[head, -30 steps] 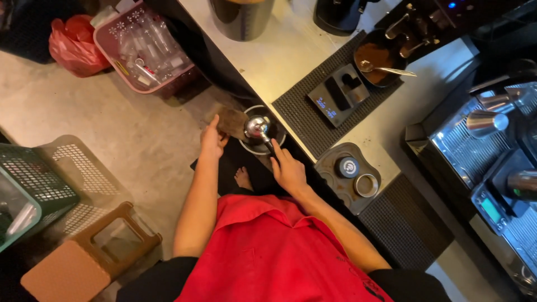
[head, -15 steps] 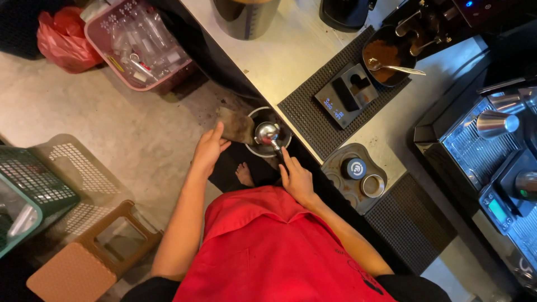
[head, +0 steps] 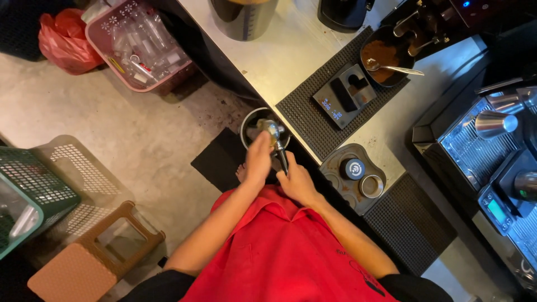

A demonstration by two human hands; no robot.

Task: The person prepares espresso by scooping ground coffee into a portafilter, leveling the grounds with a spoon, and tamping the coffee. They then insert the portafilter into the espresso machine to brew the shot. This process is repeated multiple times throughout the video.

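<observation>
A metal portafilter (head: 272, 130) is held over a small round bin (head: 250, 118) beside the counter edge. My right hand (head: 296, 182) grips its dark handle (head: 282, 160) from below. My left hand (head: 258, 161) curls over the near side of the portafilter's head, fingers on the basket, with a bit of something yellowish showing at the fingertips. Both hands are close together above a black floor mat (head: 215, 159). My red shirt fills the bottom of the view.
On the counter are a small scale (head: 342, 96) on a black ribbed mat, a bowl of ground coffee (head: 380, 56) with a spoon, and a tamper tray (head: 353, 174). An espresso machine (head: 492, 151) stands right. A pink basket (head: 140, 47), a green basket (head: 28, 193) and a brown stool (head: 95, 254) are on the floor.
My left hand has moved right from beside the bin onto the portafilter's head. The brown pad seen by the bin earlier is out of sight. The view has shifted slightly.
</observation>
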